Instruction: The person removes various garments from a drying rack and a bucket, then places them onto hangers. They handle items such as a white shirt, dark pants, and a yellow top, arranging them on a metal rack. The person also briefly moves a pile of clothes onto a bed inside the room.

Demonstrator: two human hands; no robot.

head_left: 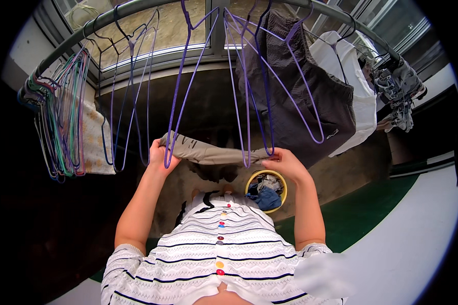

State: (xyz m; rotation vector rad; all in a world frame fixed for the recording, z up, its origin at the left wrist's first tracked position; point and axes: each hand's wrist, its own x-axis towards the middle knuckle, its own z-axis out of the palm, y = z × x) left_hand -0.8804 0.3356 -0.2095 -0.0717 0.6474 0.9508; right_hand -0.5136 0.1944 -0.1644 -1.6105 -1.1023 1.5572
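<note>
A grey-brown garment (216, 154) with dark printing near one end is stretched sideways between my two hands, at about waist height. My left hand (166, 156) grips its left end, and my right hand (286, 164) pinches the right end; the garment's exact kind cannot be made out. Several purple hangers (174, 114) hang from the metal rail just above, their lower corners crossing in front of the cloth and close to both hands. Below and to the right, on the floor, stands a yellow-rimmed basket (285, 190) holding crumpled laundry (266, 195), some of it blue.
The curved metal rail (103, 21) runs across the top. A bunch of coloured hangers (68, 117) and a spotted cloth (95, 137) hang at the left. Dark shorts (295, 86), a white garment (364, 104) and clipped small laundry (402, 91) hang on the right. Windows stand behind.
</note>
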